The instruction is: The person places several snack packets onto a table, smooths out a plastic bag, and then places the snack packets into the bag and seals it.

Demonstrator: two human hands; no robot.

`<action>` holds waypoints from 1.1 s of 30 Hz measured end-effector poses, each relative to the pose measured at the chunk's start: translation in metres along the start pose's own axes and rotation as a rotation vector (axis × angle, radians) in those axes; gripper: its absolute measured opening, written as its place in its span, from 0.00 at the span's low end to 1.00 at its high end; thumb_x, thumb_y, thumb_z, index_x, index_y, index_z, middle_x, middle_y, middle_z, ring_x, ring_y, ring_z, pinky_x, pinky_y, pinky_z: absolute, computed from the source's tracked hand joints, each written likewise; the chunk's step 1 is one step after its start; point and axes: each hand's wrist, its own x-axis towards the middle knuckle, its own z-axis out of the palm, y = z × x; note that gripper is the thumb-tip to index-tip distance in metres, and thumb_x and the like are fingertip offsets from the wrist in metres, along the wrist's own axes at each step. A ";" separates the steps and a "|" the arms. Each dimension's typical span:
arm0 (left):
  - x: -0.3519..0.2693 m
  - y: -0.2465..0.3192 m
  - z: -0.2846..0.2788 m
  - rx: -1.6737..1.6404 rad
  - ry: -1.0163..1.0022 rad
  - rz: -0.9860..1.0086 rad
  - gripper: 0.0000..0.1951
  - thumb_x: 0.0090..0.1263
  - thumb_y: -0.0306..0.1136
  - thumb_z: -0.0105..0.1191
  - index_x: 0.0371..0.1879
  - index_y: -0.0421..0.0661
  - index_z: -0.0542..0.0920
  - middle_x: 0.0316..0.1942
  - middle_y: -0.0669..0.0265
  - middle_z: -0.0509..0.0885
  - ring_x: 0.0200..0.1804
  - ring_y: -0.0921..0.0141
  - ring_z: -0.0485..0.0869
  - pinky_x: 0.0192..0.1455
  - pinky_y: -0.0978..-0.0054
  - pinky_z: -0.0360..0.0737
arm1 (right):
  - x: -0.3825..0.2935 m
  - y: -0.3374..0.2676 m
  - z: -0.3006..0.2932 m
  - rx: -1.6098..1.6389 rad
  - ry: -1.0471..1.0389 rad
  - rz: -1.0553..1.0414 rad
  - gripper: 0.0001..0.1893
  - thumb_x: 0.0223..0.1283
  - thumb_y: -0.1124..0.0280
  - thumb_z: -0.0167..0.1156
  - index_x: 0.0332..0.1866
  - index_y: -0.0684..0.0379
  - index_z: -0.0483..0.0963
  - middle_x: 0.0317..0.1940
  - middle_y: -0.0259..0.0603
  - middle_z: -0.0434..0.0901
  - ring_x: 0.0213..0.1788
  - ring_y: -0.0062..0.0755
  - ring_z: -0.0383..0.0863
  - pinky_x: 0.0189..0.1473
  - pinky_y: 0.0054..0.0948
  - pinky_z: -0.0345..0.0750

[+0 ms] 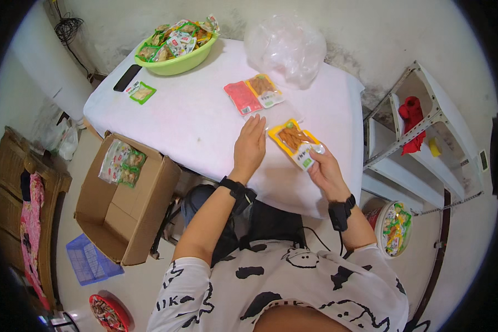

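My right hand [325, 170] grips the lower end of a yellow-edged snack packet [292, 141], which has brown food behind its clear window. Beside it, my left hand [250, 145] is stretched out over the white-covered table [182, 124], palm down and holding nothing. Its fingertips reach a clear plastic bag [280, 114], whose outline is hard to make out. Just beyond them lie two packets side by side: a red one [243, 98] and a yellow-edged one [265, 89]. Whether these two are inside the clear bag, I cannot tell.
Packets fill a green basin [178, 62] at the back left, near a black phone [127, 78] and a single green-edged packet [141, 92]. A puffed clear bag [286, 50] stands behind. A cardboard box [120, 207] is at left; a metal shelf [419, 166] and packet-filled bucket [394, 232] at right.
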 end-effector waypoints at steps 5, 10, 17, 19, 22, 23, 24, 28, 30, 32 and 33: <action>0.002 0.004 -0.001 -0.041 0.000 -0.020 0.17 0.64 0.26 0.49 0.53 0.42 0.77 0.57 0.50 0.74 0.61 0.55 0.71 0.64 0.65 0.68 | 0.039 0.013 0.021 0.069 0.122 0.028 0.21 0.63 0.83 0.43 0.62 0.64 0.59 0.59 0.51 0.67 0.59 0.44 0.72 0.60 0.45 0.72; 0.003 0.002 -0.002 -0.042 0.008 -0.017 0.18 0.63 0.25 0.49 0.53 0.43 0.77 0.58 0.50 0.73 0.62 0.54 0.70 0.64 0.65 0.67 | 0.078 0.026 0.035 0.134 0.034 0.064 0.22 0.63 0.83 0.41 0.64 0.63 0.57 0.59 0.52 0.66 0.60 0.47 0.70 0.60 0.46 0.72; 0.007 0.006 0.004 -0.023 0.008 0.052 0.19 0.64 0.26 0.50 0.55 0.44 0.76 0.61 0.47 0.69 0.64 0.51 0.67 0.65 0.61 0.65 | 0.150 0.041 0.022 0.103 -0.019 0.186 0.24 0.61 0.83 0.39 0.64 0.63 0.56 0.56 0.51 0.69 0.55 0.44 0.74 0.55 0.43 0.75; 0.006 0.005 0.002 -0.032 0.000 0.016 0.18 0.64 0.26 0.50 0.55 0.44 0.76 0.61 0.47 0.69 0.63 0.51 0.67 0.65 0.62 0.65 | 0.152 0.039 0.026 0.009 -0.047 0.230 0.24 0.60 0.83 0.40 0.64 0.63 0.56 0.54 0.51 0.70 0.52 0.42 0.75 0.53 0.42 0.76; 0.003 0.000 -0.005 -0.047 0.000 -0.035 0.18 0.64 0.26 0.49 0.54 0.44 0.76 0.60 0.47 0.70 0.63 0.51 0.67 0.65 0.62 0.65 | 0.122 0.028 0.063 -0.240 -0.063 0.201 0.24 0.59 0.82 0.42 0.64 0.65 0.57 0.51 0.50 0.73 0.47 0.38 0.78 0.48 0.40 0.79; 0.003 0.000 -0.006 -0.064 0.001 -0.039 0.18 0.64 0.26 0.49 0.54 0.44 0.76 0.60 0.47 0.70 0.63 0.51 0.68 0.65 0.62 0.66 | 0.108 0.024 0.073 -0.393 -0.042 0.114 0.24 0.59 0.82 0.43 0.63 0.67 0.58 0.49 0.49 0.74 0.45 0.35 0.80 0.46 0.39 0.80; 0.003 0.001 -0.004 -0.066 0.002 -0.037 0.18 0.64 0.26 0.49 0.54 0.44 0.76 0.60 0.47 0.70 0.63 0.51 0.68 0.65 0.62 0.66 | 0.103 0.024 0.069 -0.394 -0.041 0.112 0.24 0.59 0.82 0.43 0.63 0.67 0.58 0.49 0.49 0.74 0.45 0.35 0.80 0.46 0.39 0.80; 0.005 0.002 -0.001 -0.070 -0.006 -0.040 0.17 0.66 0.26 0.48 0.54 0.45 0.76 0.60 0.49 0.71 0.63 0.53 0.69 0.64 0.64 0.67 | 0.106 0.026 0.052 -0.328 -0.080 0.172 0.23 0.59 0.81 0.43 0.62 0.72 0.58 0.47 0.50 0.74 0.42 0.35 0.80 0.42 0.33 0.80; 0.005 0.002 0.000 -0.071 -0.004 -0.045 0.17 0.66 0.26 0.48 0.54 0.46 0.77 0.60 0.50 0.71 0.63 0.54 0.69 0.64 0.65 0.67 | 0.116 0.030 0.047 -0.318 -0.112 0.198 0.23 0.59 0.81 0.42 0.62 0.74 0.58 0.47 0.52 0.74 0.43 0.36 0.79 0.43 0.32 0.80; 0.005 0.003 -0.001 -0.073 -0.004 -0.052 0.17 0.67 0.26 0.48 0.54 0.45 0.76 0.60 0.50 0.72 0.63 0.54 0.69 0.64 0.65 0.67 | 0.128 0.032 0.044 -0.307 -0.084 0.136 0.23 0.60 0.82 0.43 0.62 0.74 0.58 0.47 0.51 0.74 0.42 0.34 0.78 0.45 0.29 0.79; 0.005 0.002 -0.001 -0.072 -0.002 -0.053 0.17 0.67 0.26 0.48 0.54 0.45 0.76 0.60 0.50 0.72 0.63 0.54 0.69 0.64 0.65 0.67 | 0.133 0.033 0.048 -0.308 -0.086 0.137 0.23 0.60 0.82 0.43 0.62 0.74 0.58 0.47 0.51 0.74 0.42 0.34 0.78 0.45 0.29 0.79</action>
